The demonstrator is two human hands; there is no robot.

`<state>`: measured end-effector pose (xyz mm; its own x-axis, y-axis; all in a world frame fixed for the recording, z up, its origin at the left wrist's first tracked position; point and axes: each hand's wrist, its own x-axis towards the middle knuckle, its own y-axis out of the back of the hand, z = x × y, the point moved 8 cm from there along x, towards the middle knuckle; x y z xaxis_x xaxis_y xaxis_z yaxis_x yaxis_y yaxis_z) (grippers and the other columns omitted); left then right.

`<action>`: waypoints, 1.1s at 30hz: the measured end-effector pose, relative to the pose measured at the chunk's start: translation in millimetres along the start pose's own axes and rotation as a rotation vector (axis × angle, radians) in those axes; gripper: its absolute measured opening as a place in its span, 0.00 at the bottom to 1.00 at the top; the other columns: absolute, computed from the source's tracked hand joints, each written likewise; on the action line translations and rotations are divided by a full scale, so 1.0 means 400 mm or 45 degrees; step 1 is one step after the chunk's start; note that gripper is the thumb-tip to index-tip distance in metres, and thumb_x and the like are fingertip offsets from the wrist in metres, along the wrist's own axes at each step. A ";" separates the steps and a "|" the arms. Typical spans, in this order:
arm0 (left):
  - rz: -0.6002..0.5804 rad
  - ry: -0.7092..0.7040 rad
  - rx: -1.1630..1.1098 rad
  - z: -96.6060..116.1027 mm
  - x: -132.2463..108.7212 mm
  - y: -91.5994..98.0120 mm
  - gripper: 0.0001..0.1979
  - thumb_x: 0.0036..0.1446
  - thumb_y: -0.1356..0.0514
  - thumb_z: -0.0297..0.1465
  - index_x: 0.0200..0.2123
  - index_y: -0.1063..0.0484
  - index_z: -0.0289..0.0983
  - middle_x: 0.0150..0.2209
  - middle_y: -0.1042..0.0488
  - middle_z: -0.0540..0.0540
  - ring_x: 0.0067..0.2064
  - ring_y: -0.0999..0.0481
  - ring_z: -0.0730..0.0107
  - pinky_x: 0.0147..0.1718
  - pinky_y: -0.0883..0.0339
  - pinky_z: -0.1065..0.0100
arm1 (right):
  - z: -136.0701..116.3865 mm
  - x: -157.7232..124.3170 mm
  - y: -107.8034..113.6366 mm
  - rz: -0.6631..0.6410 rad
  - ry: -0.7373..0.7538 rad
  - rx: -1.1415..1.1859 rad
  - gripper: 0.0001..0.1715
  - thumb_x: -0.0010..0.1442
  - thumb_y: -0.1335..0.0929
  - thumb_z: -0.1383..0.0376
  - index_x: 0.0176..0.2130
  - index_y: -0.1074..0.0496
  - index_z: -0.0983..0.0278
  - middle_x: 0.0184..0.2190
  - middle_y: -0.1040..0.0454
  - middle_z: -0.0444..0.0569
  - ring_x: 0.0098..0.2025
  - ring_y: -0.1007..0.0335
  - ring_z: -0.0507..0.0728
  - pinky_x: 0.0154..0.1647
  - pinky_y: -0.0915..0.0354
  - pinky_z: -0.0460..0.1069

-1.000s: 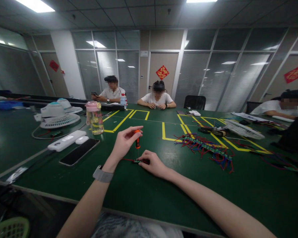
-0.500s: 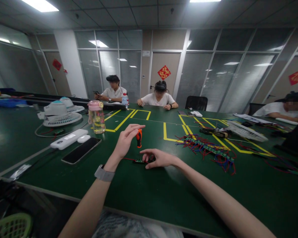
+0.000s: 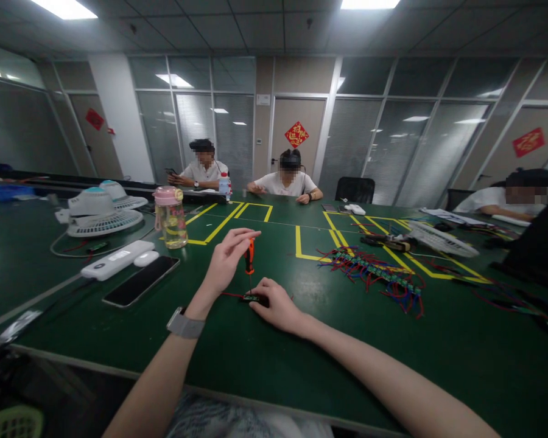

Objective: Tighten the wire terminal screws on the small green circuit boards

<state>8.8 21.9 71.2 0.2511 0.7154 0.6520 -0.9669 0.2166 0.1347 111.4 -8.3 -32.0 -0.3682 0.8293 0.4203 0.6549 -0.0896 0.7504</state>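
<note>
An orange and black screwdriver [image 3: 250, 258] stands upright, its tip down at a small green circuit board [image 3: 252, 298] on the green table. My left hand [image 3: 228, 258] is closed round the upper part of its handle, fingers stretched over the top. My right hand [image 3: 276, 306] rests on the table with thumb and fingers on the right end of the board, hiding that part. A red wire [image 3: 232, 294] runs left from the board.
A black phone [image 3: 141, 281], a white power bank [image 3: 117, 260], a pink-lidded bottle [image 3: 171, 222] and white fans [image 3: 103, 213] are at left. Wired circuit boards [image 3: 377, 271] lie in a row at right. Several people sit round the table [image 3: 274, 359].
The screwdriver's shaft now shows, with its tip down at the board. My right hand has closed in on the board and lies lower and flatter. The view has shifted slightly.
</note>
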 end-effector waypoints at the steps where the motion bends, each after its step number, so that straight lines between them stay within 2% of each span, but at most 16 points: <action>1: -0.024 0.036 -0.083 -0.004 0.000 -0.004 0.16 0.58 0.46 0.37 0.45 0.27 0.38 0.48 0.29 0.42 0.47 0.28 0.63 0.45 0.32 0.64 | 0.001 -0.001 0.002 0.012 0.005 0.005 0.13 0.54 0.33 0.71 0.42 0.26 0.65 0.34 0.32 0.48 0.38 0.36 0.54 0.40 0.38 0.48; 4: -0.046 0.128 -0.191 -0.014 -0.003 -0.008 0.18 0.57 0.45 0.37 0.48 0.29 0.36 0.42 0.25 0.42 0.42 0.25 0.63 0.42 0.31 0.61 | 0.007 0.000 0.006 0.014 0.015 0.027 0.17 0.53 0.33 0.73 0.44 0.27 0.65 0.33 0.32 0.47 0.36 0.36 0.53 0.38 0.38 0.47; 7: 0.049 0.068 0.002 -0.003 -0.002 0.009 0.15 0.52 0.39 0.36 0.42 0.25 0.36 0.38 0.26 0.45 0.38 0.25 0.67 0.38 0.31 0.66 | 0.012 0.003 0.007 -0.004 0.031 0.054 0.21 0.51 0.33 0.74 0.46 0.29 0.66 0.32 0.31 0.47 0.33 0.36 0.52 0.36 0.38 0.47; 9: 0.082 0.011 0.098 0.007 0.000 0.015 0.13 0.52 0.39 0.36 0.39 0.23 0.37 0.41 0.28 0.45 0.40 0.26 0.68 0.38 0.32 0.68 | 0.014 0.003 0.008 0.000 0.043 0.066 0.20 0.51 0.33 0.74 0.46 0.28 0.66 0.32 0.31 0.47 0.33 0.36 0.52 0.36 0.38 0.47; 12: -0.002 0.010 0.006 0.005 0.001 0.001 0.15 0.57 0.45 0.35 0.46 0.27 0.39 0.49 0.30 0.44 0.48 0.28 0.65 0.46 0.33 0.66 | 0.011 -0.001 0.011 0.016 0.059 0.070 0.19 0.52 0.33 0.73 0.45 0.28 0.66 0.33 0.31 0.48 0.34 0.36 0.52 0.37 0.38 0.47; 15: -0.092 0.095 -0.144 -0.010 -0.003 -0.017 0.19 0.58 0.46 0.35 0.52 0.32 0.37 0.47 0.28 0.42 0.45 0.26 0.63 0.46 0.32 0.61 | 0.007 -0.003 0.010 0.010 0.073 0.069 0.20 0.51 0.34 0.74 0.45 0.28 0.65 0.32 0.31 0.47 0.34 0.36 0.52 0.37 0.38 0.47; 19: 0.011 0.050 0.033 -0.006 -0.002 -0.002 0.16 0.50 0.37 0.36 0.43 0.26 0.37 0.39 0.27 0.45 0.38 0.26 0.68 0.39 0.30 0.66 | 0.005 -0.004 0.010 0.002 0.086 0.073 0.20 0.51 0.34 0.75 0.45 0.28 0.65 0.33 0.31 0.48 0.35 0.36 0.52 0.38 0.38 0.47; 22: 0.038 -0.003 0.133 0.004 0.001 0.003 0.14 0.52 0.39 0.36 0.42 0.25 0.39 0.44 0.30 0.45 0.42 0.27 0.69 0.39 0.31 0.69 | 0.006 -0.005 0.010 -0.002 0.087 0.075 0.20 0.52 0.35 0.74 0.46 0.28 0.65 0.34 0.32 0.48 0.35 0.37 0.52 0.38 0.38 0.47; 25: -0.036 0.053 -0.020 -0.001 0.001 -0.008 0.16 0.59 0.46 0.36 0.48 0.29 0.39 0.50 0.31 0.43 0.47 0.28 0.65 0.45 0.33 0.65 | 0.008 -0.006 0.009 -0.014 0.078 0.076 0.20 0.53 0.35 0.74 0.46 0.29 0.65 0.34 0.32 0.48 0.35 0.37 0.52 0.38 0.38 0.47; 28: -0.068 0.131 -0.184 -0.011 -0.002 -0.016 0.19 0.58 0.46 0.36 0.52 0.32 0.37 0.48 0.28 0.41 0.45 0.26 0.63 0.45 0.32 0.60 | 0.008 -0.006 0.009 -0.016 0.080 0.071 0.20 0.53 0.35 0.74 0.46 0.29 0.64 0.34 0.32 0.48 0.36 0.37 0.52 0.38 0.38 0.47; 31: 0.012 0.106 -0.056 -0.009 -0.002 -0.001 0.18 0.53 0.40 0.36 0.46 0.27 0.36 0.41 0.25 0.43 0.40 0.25 0.66 0.41 0.31 0.64 | 0.007 -0.006 0.009 -0.014 0.081 0.076 0.20 0.53 0.35 0.74 0.46 0.29 0.64 0.34 0.32 0.48 0.36 0.37 0.53 0.38 0.38 0.47; 33: 0.067 0.040 0.074 0.002 -0.001 0.009 0.15 0.49 0.37 0.36 0.40 0.24 0.37 0.40 0.27 0.44 0.39 0.26 0.68 0.39 0.31 0.68 | 0.006 -0.006 0.009 -0.015 0.074 0.079 0.20 0.53 0.35 0.74 0.46 0.28 0.64 0.34 0.32 0.48 0.36 0.37 0.52 0.38 0.38 0.47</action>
<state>5.1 21.9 72.3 0.2003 0.7454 0.6358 -0.9795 0.1397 0.1448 116.4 -9.2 -31.5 -0.4124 0.7966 0.4421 0.6896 -0.0442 0.7229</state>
